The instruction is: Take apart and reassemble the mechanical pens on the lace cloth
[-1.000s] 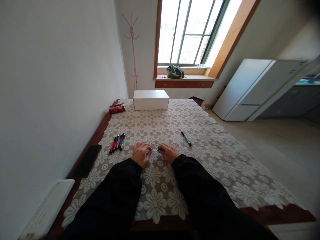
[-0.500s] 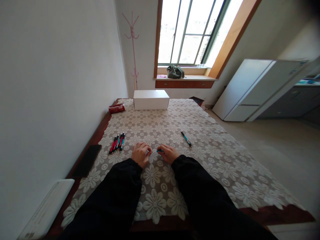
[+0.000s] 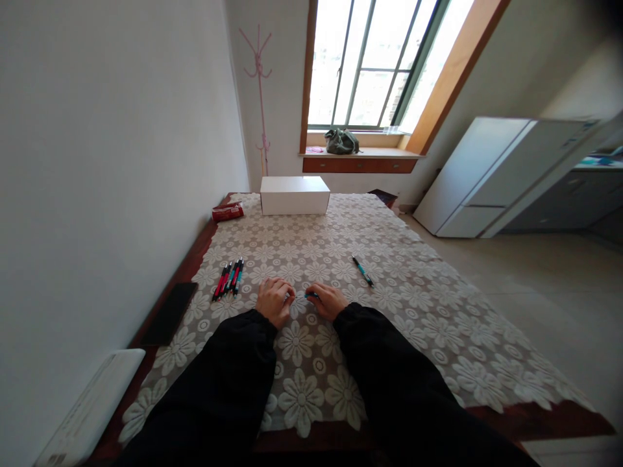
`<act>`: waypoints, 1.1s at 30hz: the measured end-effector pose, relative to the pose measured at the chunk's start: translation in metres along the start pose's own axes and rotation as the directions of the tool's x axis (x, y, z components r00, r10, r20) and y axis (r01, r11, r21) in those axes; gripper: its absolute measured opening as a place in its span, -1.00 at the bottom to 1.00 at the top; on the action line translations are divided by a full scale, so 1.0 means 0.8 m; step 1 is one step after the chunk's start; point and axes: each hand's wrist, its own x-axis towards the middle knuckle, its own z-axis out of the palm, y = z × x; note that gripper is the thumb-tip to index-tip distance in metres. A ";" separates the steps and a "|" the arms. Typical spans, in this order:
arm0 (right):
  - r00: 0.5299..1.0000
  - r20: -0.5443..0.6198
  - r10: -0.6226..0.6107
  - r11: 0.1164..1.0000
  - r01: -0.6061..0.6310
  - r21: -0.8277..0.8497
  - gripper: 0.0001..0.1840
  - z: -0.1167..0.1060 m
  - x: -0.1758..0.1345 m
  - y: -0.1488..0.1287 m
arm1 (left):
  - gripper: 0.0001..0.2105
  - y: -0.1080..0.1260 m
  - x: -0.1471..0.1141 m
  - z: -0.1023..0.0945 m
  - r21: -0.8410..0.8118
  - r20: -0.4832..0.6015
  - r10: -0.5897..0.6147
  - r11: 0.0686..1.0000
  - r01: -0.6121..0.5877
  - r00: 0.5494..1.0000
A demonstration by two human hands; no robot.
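Note:
My left hand (image 3: 275,301) rests low over the lace tablecloth (image 3: 298,340), thumb and fingers pinched together. Whatever sits in that pinch is too small to make out. Just across a narrow gap, my right hand (image 3: 327,300) grips a small teal pen part (image 3: 310,295), most of it hidden by the fingers. A teal and black pen (image 3: 363,271) lies alone beyond my right hand. To the left of my left hand, several red, teal and black pens (image 3: 228,279) lie side by side in a row.
A white box (image 3: 294,196) stands at the table's far end, with a red packet (image 3: 228,211) beside it. Along the left edge lie a dark flat phone-like slab (image 3: 170,314) and a long white object (image 3: 92,405). The wall runs close on the left.
Both hands stay nearly in place. The thin pale piece visible between them earlier is now barely seen, and more teal shows at my right fingertips.

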 end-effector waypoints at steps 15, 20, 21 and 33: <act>1.000 -0.011 -0.006 0.999 0.006 -0.032 -0.89 -0.001 0.000 -0.001 | -0.94 -0.002 -0.001 0.006 0.000 -0.003 -0.063 0.998 0.063 0.998; 1.000 -0.012 -0.009 0.999 0.008 -0.038 -0.89 -0.001 0.000 -0.001 | -0.95 -0.007 -0.001 0.008 -0.037 -0.001 -0.088 0.995 0.088 0.996; 1.000 -0.012 -0.015 0.999 0.014 -0.037 -0.89 -0.001 0.000 -0.002 | -0.95 -0.007 -0.001 0.008 -0.041 -0.001 -0.093 0.995 0.093 0.996; 0.999 -0.009 -0.034 0.998 0.033 -0.045 -0.91 -0.001 0.001 -0.004 | -0.94 -0.004 -0.001 0.009 -0.009 -0.029 -0.071 0.997 0.071 0.997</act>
